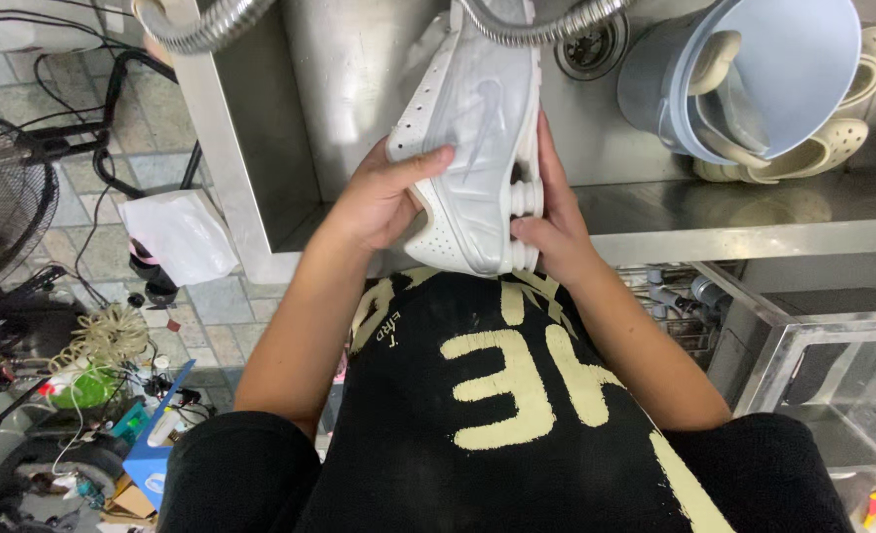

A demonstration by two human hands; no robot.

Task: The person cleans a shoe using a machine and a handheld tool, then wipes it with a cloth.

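This is looking like a small shoe-cleaning workshop or back-room wash area. A steel sink (359, 89) with a drain (592, 47) and flexible metal hoses (196, 30) is sitting at its centre, while foam clogs (823, 148) are lying beside a grey bucket (754, 69). Tangled cables (102, 341), a fan (3, 192) and clutter are crowding the tiled floor (216, 301).

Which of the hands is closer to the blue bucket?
Right. The right hand grips the white shoe on the side toward the blue bucket; the left hand holds the shoe's far side.
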